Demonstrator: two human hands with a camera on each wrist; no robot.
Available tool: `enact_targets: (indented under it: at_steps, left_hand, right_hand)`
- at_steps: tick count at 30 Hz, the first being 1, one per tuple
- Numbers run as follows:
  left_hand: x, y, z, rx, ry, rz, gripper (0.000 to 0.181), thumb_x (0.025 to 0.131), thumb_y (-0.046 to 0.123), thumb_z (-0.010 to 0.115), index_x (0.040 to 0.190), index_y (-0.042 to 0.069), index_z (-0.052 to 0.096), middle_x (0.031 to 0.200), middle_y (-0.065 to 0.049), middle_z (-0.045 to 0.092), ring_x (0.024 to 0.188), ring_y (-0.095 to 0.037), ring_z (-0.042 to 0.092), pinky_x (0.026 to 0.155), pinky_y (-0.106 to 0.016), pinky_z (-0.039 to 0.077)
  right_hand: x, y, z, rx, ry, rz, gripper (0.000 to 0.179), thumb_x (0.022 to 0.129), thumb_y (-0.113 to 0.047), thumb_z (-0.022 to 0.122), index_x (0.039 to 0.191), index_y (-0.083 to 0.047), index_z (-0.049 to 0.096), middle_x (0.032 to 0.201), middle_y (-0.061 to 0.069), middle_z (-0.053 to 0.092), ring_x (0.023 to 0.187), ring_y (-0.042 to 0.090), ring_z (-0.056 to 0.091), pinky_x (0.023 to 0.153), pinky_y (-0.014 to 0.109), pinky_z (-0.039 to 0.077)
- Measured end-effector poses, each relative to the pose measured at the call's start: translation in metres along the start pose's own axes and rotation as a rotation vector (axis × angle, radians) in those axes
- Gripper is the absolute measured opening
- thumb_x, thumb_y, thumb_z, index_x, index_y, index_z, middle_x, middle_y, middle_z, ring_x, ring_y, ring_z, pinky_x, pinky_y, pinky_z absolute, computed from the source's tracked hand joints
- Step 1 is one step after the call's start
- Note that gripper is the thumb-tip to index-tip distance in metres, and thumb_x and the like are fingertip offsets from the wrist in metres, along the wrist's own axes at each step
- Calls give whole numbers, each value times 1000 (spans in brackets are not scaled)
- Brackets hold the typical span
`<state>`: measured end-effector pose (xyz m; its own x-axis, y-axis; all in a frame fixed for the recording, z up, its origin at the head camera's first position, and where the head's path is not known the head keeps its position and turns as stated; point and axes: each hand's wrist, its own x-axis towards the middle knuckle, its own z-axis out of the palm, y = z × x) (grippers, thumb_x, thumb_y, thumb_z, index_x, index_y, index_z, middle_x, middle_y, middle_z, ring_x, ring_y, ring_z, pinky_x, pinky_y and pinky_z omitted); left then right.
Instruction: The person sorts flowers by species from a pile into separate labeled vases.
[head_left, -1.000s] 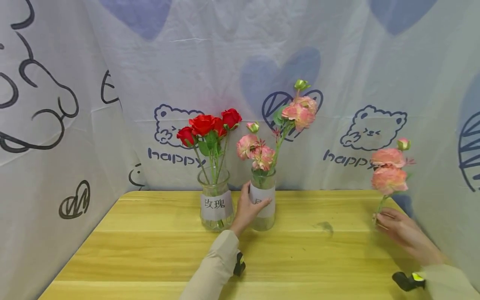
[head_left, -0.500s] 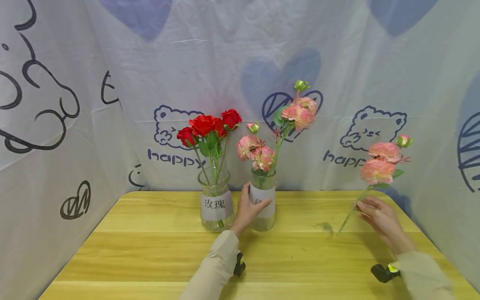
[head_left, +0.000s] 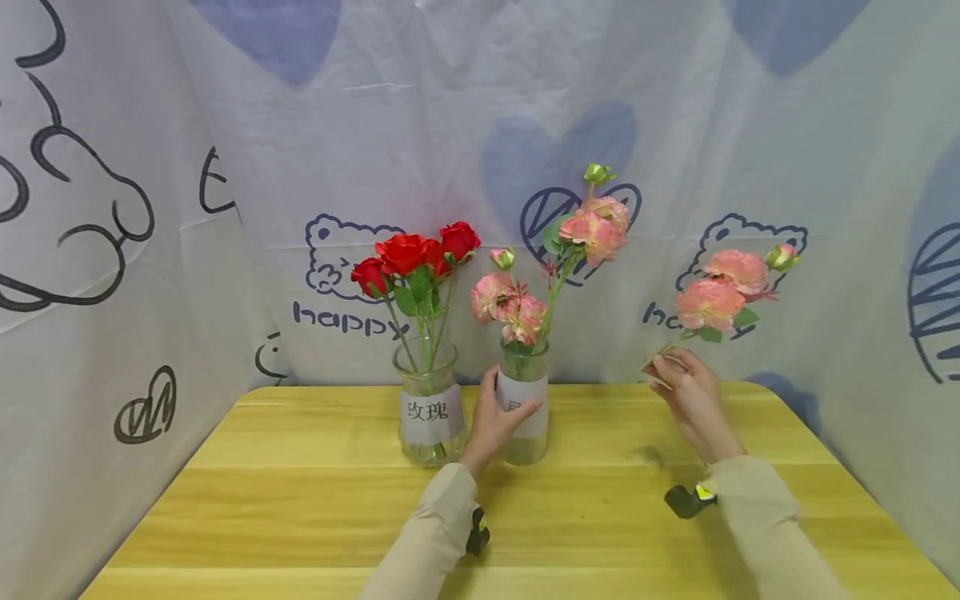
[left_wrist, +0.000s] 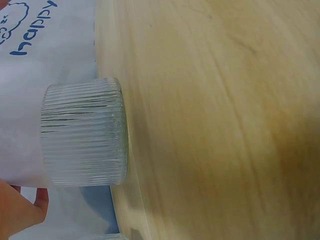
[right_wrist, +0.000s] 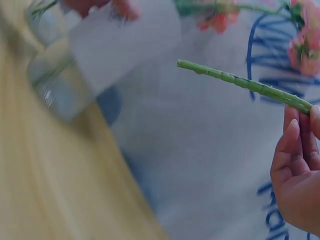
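My left hand (head_left: 491, 429) grips a clear glass vase (head_left: 525, 451), its thumb across the white paper label. Two pink artificial flower stems stand in that vase, one low (head_left: 521, 317) and one taller (head_left: 596, 229). In the left wrist view the ribbed vase base (left_wrist: 85, 135) shows at the table's surface. To the right, my right hand (head_left: 693, 404) pinches another pink flower stem (head_left: 712, 304) between thumb and fingers, raised above the table. Its blooms tilt up and right. The cut end of its green stem (right_wrist: 240, 81) points toward the vase in the right wrist view.
Left of the held vase stands a second labelled glass vase (head_left: 431, 454) with several red roses (head_left: 405, 252). Both vases stand near the back edge of the wooden table (head_left: 600, 542). A printed white cloth (head_left: 420, 150) hangs behind and at the sides.
My right hand has moved left and up with the pink flower stem, from the table's right edge toward the vases. My left hand has stayed on its vase.
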<state>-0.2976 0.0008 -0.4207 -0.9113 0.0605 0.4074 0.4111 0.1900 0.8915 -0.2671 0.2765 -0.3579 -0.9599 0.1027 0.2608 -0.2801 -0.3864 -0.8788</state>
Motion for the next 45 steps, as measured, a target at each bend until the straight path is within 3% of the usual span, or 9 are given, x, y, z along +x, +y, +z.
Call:
enact_targets:
  at_steps: [11,19,26,32,45]
  left_hand:
    - [-2,1,-3,-2,9,1,75,81,19,79,142,5,37,132,-16,50,115,-33,51,96,-50,42]
    - [-2,0,-3,8,10,1,75,81,18,80,141,5,37,132,-16,50,115,-32,51,95,-50,43]
    - [-2,1,-2,9,3,-3,75,81,18,79,142,5,37,132,-16,50,114,-32,52,95,-49,43]
    - [-2,3,-1,0,-2,3,75,81,16,79,142,5,37,131,-16,51,113,-32,52,93,-49,43]
    - [-2,3,-1,-8,2,7,75,81,15,79,142,4,37,132,-16,50,113,-32,52,94,-49,43]
  right_hand:
    - [24,-26,62,122,28,-71,12,97,-1,53,88,-8,57,83,1,67,79,11,65,61,20,50]
    - [35,-24,95,75,103,-63,9,96,0,56,91,-8,59,81,0,67,76,10,66,59,19,51]
    - [43,-17,111,-6,123,-82,9,94,2,58,92,-6,59,79,-2,69,73,9,67,59,20,52]
    - [43,-9,119,-91,113,-115,15,93,2,60,89,-12,58,77,-7,68,73,7,66,60,20,52]
    - [41,4,127,-87,131,-78,9,93,2,60,102,-1,57,80,-5,69,75,8,65,60,21,52]
